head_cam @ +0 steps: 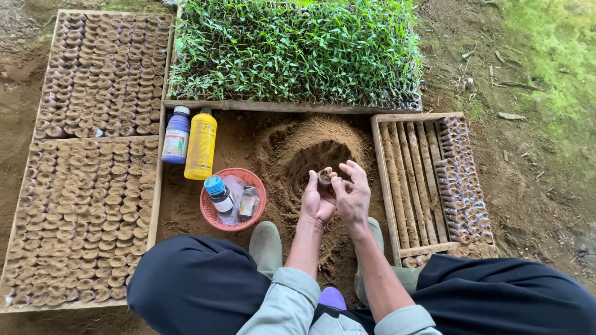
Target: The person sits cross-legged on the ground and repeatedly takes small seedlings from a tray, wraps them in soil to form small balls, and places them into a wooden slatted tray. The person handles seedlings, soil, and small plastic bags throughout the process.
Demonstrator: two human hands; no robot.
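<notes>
Judging from its thin, translucent wall and the loose soil inside, the small seedling pot [324, 178] was likely to be light, soft and easily crushed, so a hold low around its sides, with the open top kept level, seemed the safest. It was held just above a hollowed mound of sandy soil [320, 152], between the two hands, in front of the person's knees.

The left hand [316, 201] was curled around the pot, the thumb and fingers closed on its lower part and the palm turned up and inward. The right hand [352, 193] was raised just beside it, its fingers loosely spread and bent over the rim, the fingertips touching or nearly touching the pot's top; whether anything was pinched in them could not be told. Both forearms were brought forward and together from pale green sleeves, with the wrists close.

A red basket [211, 214] with small bottles was set near the left hand, and a yellow bottle [201, 144] and a blue-capped bottle [176, 135] stood behind it. A slatted wooden tray [410, 180], partly filled with pots, lay to the right, filled trays [87, 211] to the left, and green seedlings [295, 49] beyond.
</notes>
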